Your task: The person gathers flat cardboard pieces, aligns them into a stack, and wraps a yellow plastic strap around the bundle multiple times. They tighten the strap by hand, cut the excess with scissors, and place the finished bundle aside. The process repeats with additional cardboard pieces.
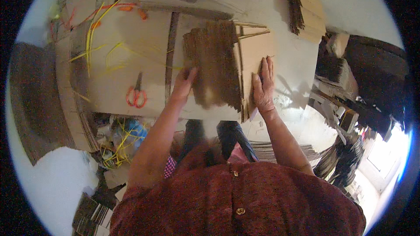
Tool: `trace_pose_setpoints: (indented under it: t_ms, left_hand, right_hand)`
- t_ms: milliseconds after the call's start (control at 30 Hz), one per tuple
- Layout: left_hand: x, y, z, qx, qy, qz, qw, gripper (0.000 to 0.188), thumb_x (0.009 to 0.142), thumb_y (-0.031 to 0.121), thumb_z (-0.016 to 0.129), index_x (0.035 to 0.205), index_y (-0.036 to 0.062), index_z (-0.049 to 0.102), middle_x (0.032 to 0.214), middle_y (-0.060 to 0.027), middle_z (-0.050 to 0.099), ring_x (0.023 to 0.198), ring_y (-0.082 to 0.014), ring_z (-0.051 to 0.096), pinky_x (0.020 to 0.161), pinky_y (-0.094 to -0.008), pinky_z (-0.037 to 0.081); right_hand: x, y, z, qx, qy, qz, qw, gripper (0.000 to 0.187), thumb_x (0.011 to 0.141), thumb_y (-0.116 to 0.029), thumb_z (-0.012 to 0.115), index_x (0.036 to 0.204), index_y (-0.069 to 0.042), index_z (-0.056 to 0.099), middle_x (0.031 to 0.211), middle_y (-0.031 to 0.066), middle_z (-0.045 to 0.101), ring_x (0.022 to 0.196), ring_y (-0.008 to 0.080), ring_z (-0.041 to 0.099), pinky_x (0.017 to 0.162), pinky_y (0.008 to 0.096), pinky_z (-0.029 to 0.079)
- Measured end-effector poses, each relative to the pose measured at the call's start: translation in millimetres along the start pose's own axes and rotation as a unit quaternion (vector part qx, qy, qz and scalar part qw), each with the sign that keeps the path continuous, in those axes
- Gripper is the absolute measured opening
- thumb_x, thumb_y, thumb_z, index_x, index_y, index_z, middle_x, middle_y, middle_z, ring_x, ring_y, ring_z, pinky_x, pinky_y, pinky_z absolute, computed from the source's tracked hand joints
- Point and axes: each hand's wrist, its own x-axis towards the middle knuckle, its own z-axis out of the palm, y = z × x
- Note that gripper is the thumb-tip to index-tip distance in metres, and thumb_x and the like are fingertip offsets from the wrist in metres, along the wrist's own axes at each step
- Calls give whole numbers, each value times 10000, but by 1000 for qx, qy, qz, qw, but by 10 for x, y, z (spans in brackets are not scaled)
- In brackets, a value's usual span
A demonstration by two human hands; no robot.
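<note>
Here's the cardboard stack (214, 63), right in the middle of the action, sitting on the pale table (111, 94) straight ahead of the person, its many brown edges packed tight and facing up, a flat tan face turned out on the right side. The right hand (264, 88) is spread open against that tan face, fingers straight and pointing away, thumb apart. Over on the other side, the left hand (185, 84) is at the stack's left edge, thumb up; blur hides its fingers, so whether it grips or merely presses, I cannot tell. The stack sits between the two!

Moving out now: scissors (137, 96) with orange-red handles lie left of the left forearm, blades pointing away. Beyond them, yellow straps (90, 39) straggle over the table's far left. Far right, a second cardboard pile (311, 15) rests near the table's edge. Below the table at left, more yellow strips (116, 150) tangle beside a blue plastic bag (137, 131). And closest in, a dark red shirt (271, 196), buttoned down the front.
</note>
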Motion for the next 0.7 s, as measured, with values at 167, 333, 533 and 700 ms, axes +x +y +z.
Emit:
trace_pose_setpoints:
  t_ms: [167, 333, 533, 700]
  left_hand:
    - [-141, 142, 489, 88, -36, 16, 995, 492, 849, 340, 582, 1200, 14, 470, 1138, -83, 533, 1033, -173, 487, 905, -308, 374]
    - [-111, 205, 953, 19, -54, 43, 997, 612, 807, 340, 630, 1264, 11, 390, 1188, -91, 488, 1052, -184, 477, 931, -315, 361]
    - [-162, 248, 1411, 49, -145, 16, 988, 744, 761, 269, 681, 1325, 1, 275, 1269, -144, 419, 1135, -230, 431, 961, -351, 347]
    - [-430, 261, 1786, 23, -160, 87, 983, 759, 746, 191, 680, 1335, -21, 250, 1321, -154, 360, 1210, -256, 360, 1008, -354, 288]
  right_hand:
    - [-121, 851, -226, 57, -39, -36, 997, 526, 927, -281, 338, 1342, 34, 266, 1404, 195, 265, 1304, 309, 240, 1060, 365, 189]
    - [-110, 1360, -264, 386, -100, 218, 891, 477, 951, -331, 288, 1244, 31, 395, 1171, 124, 513, 1016, 226, 471, 910, 367, 372]
    - [-375, 1826, -443, 524, -30, 317, 790, 486, 940, -362, 344, 1271, -8, 381, 1245, 99, 454, 1088, 188, 432, 945, 344, 354]
    - [-360, 1410, -1044, 507, -16, 266, 820, 509, 938, -385, 342, 1285, -14, 367, 1269, 101, 429, 1118, 190, 416, 959, 347, 345]
